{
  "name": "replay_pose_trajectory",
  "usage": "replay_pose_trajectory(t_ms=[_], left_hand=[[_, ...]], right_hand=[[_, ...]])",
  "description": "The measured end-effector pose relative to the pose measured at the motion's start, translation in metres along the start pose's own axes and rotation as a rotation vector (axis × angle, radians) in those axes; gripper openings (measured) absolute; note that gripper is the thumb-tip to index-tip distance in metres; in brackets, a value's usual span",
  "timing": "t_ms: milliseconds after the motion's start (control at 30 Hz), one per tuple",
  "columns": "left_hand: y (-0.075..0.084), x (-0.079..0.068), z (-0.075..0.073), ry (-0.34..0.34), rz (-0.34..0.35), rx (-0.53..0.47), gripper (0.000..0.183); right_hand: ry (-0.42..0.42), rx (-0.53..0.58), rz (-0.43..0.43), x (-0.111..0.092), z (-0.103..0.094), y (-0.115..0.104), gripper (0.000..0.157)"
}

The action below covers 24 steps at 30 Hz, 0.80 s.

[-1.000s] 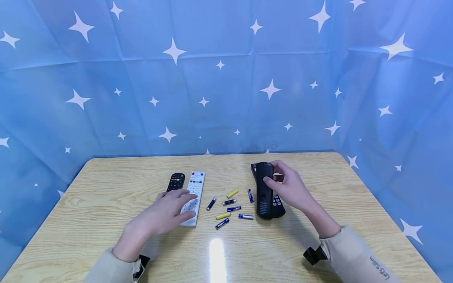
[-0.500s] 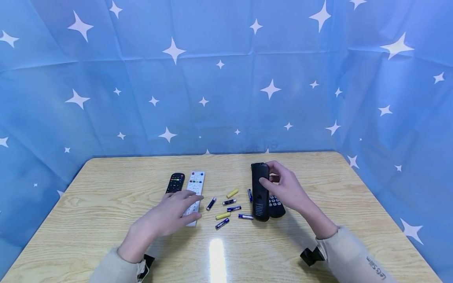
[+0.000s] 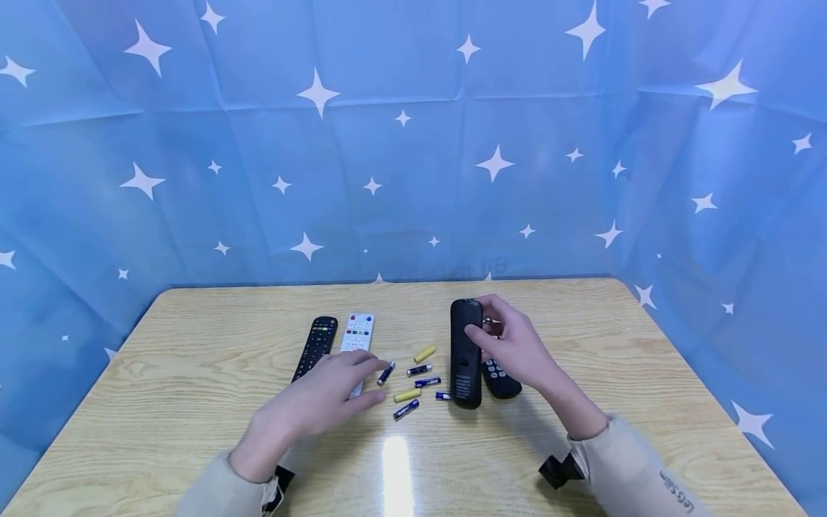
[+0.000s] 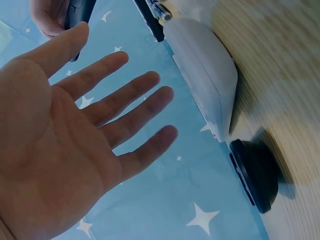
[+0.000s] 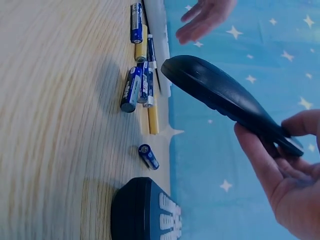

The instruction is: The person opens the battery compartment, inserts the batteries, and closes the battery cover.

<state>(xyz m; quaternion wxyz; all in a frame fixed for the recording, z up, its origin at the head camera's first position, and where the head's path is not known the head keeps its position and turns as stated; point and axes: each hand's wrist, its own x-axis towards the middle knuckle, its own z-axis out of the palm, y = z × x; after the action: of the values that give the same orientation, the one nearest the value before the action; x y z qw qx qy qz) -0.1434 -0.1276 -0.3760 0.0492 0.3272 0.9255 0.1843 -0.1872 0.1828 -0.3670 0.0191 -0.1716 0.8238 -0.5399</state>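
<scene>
My right hand (image 3: 513,345) grips a black remote control (image 3: 466,355) between thumb and fingers, its back turned up toward the head view. In the right wrist view this remote (image 5: 220,90) is raised off the table. My left hand (image 3: 323,395) hovers over the white remote (image 3: 357,332) with fingers spread and straight; the left wrist view shows its bare palm (image 4: 65,140). Left of the white remote lies a slim black remote (image 3: 316,345), partly covered by that hand. Another black remote (image 3: 501,380) with pale buttons lies on the table, partly behind my right hand.
Several loose batteries lie mid-table between the hands, among them a yellow battery (image 3: 425,353) and a blue one (image 3: 406,410). The wooden table (image 3: 161,402) ends at a blue star-patterned cloth (image 3: 413,179) behind it.
My right hand has carried the black remote leftward, uncovering more of the remote beneath and hiding one blue battery. My left hand has drifted right across the white remote, toward the batteries.
</scene>
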Motion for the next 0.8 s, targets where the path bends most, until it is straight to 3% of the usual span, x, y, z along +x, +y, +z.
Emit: replay_pose_trajectory(t_ms=[433, 800], left_hand=[[0.017, 0.008, 0.003, 0.045, 0.078, -0.112, 0.042], [0.036, 0.017, 0.007, 0.148, 0.186, -0.128, 0.043]], right_hand=[[-0.022, 0.032, 0.018, -0.002, 0.005, -0.007, 0.042], [-0.046, 0.104, -0.017, -0.001, 0.01, -0.015, 0.038]])
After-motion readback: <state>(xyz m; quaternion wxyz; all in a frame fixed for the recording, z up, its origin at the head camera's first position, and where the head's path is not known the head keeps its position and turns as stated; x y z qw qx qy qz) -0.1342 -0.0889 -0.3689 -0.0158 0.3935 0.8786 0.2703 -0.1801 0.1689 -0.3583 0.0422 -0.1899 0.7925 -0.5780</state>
